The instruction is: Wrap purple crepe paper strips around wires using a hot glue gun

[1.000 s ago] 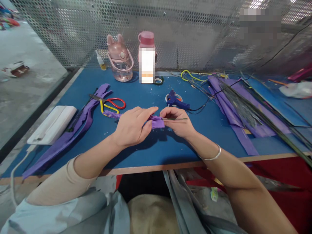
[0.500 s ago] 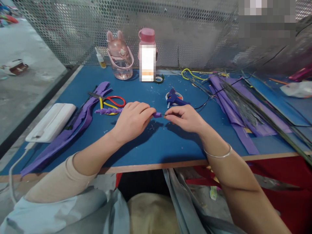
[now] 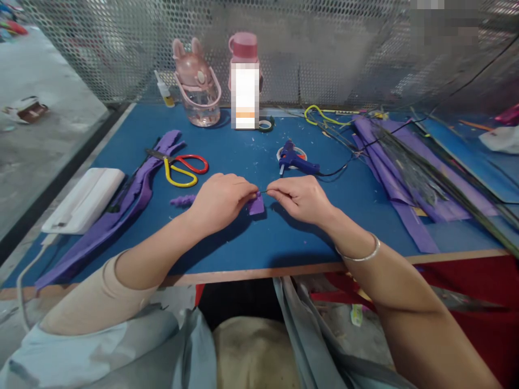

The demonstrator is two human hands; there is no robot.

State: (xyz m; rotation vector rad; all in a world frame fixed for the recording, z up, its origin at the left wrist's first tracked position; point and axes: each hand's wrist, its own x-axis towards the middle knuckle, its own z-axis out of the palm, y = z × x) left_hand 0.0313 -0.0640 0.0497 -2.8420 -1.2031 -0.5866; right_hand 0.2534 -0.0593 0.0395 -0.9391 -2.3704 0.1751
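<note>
- My left hand (image 3: 221, 201) is low over the blue table (image 3: 259, 243). Its thumb and fingers are pinched shut on a small purple paper piece (image 3: 257, 206), which hangs from the fingertips at the hand's right edge and touches the table.
- My right hand (image 3: 302, 199) is just beside the left, fingertips almost meeting. It is pinched together on a thin wire (image 3: 263, 191) that bridges the small gap between the hands and reaches the top of the paper piece.
- A silver bangle (image 3: 360, 255) circles my right wrist.
- Just left of my left hand, not touching it, lies a small purple fringed roll (image 3: 182, 201).
- Beyond my left hand lie scissors (image 3: 184, 166) with one red and one yellow handle.
- Beyond my right hand lies a blue glue gun (image 3: 295, 161).
- Well to the left of my left hand are long purple strips (image 3: 121, 210) and, past them, a white box (image 3: 83, 200).
- Well to the right of my right hand is a second pile of purple sheets (image 3: 385, 162), with dark thin stems (image 3: 417, 178) lying across it.
</note>
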